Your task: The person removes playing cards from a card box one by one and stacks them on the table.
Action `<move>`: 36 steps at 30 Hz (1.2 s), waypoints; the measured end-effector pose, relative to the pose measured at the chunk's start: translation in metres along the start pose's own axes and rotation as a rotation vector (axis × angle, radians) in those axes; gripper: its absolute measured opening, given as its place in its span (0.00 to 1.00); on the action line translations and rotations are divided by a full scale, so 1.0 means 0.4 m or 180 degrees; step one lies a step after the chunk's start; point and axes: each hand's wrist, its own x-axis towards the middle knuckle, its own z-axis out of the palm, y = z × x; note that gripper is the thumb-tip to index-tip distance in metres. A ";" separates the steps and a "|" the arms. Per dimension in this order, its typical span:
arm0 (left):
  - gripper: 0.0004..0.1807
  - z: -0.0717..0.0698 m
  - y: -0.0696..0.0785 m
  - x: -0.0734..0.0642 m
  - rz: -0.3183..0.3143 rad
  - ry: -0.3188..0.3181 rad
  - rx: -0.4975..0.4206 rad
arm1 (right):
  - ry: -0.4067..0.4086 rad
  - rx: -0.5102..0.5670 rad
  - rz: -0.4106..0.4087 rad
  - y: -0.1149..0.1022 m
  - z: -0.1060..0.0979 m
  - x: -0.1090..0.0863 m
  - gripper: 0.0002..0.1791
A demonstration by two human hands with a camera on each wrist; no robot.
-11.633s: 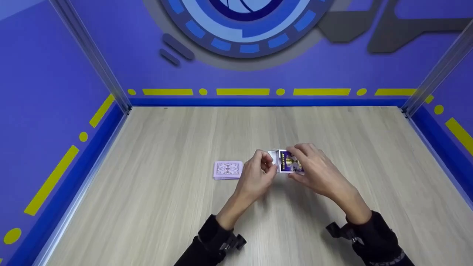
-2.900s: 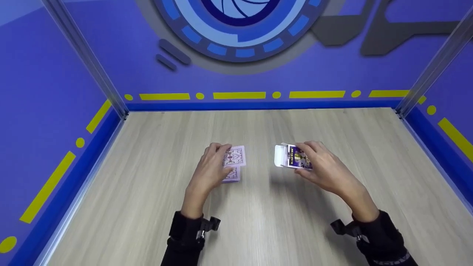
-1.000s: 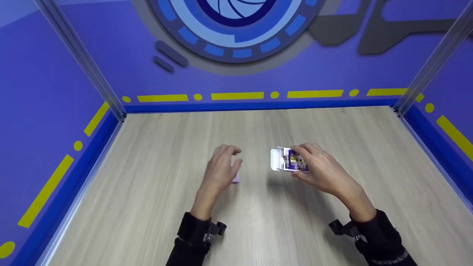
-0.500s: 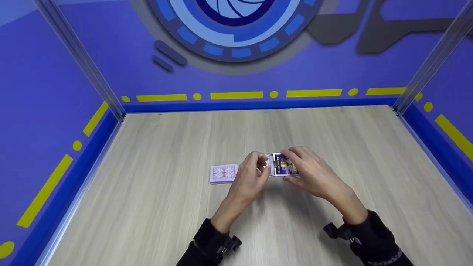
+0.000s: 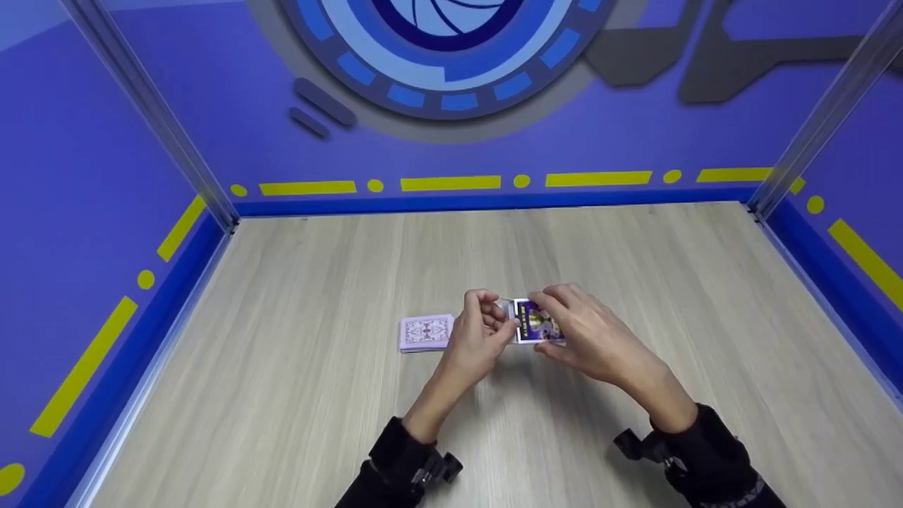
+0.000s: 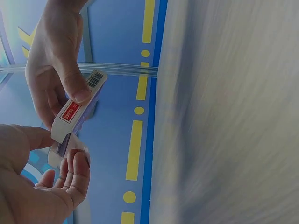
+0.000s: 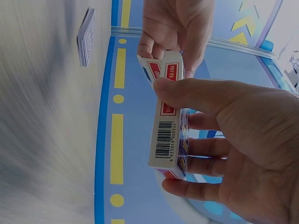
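A purple-fronted playing-card box [image 5: 537, 321] is held just above the table, its end turned toward my left hand. My right hand [image 5: 600, 339] grips it, thumb on the barcode side and fingers along the opposite face. My left hand [image 5: 473, 349] pinches around the open end: its thumb touches the box edge, while the curled fingers lie by a pale flap [image 6: 55, 157]. A bent side flap [image 7: 150, 70] shows in the right wrist view. Left of the left hand lies a stack of purple-backed playing cards [image 5: 427, 331], its right edge partly covered. The inside of the box is mostly hidden.
The wood-grain table [image 5: 317, 296] runs back to a blue wall [image 5: 451, 159] with yellow dashes. Blue side panels [image 5: 92, 282] and metal corner posts [image 5: 152, 113] bound it left and right.
Earlier the left hand was at the card stack, lifting cards, then above the stack; it has moved right to the box end. The right hand has brought the box slightly left and nearer.
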 end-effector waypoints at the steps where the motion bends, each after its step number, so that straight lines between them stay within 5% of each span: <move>1: 0.22 0.000 -0.001 0.000 -0.0010 -0.0016 -0.0009 | 0.0001 0.0004 -0.0005 0.000 0.001 0.000 0.38; 20: 0.30 -0.038 0.006 0.009 0.0027 -0.0031 0.0148 | -0.0081 0.0001 0.0173 0.020 0.003 -0.001 0.40; 29: 0.29 -0.069 0.018 0.008 0.0158 -0.0039 0.0917 | 0.0000 0.0040 0.0149 0.028 0.004 0.000 0.39; 36: 0.32 -0.076 0.017 0.003 0.0133 -0.0351 0.1427 | -0.0027 0.0050 0.0179 0.027 0.005 0.000 0.39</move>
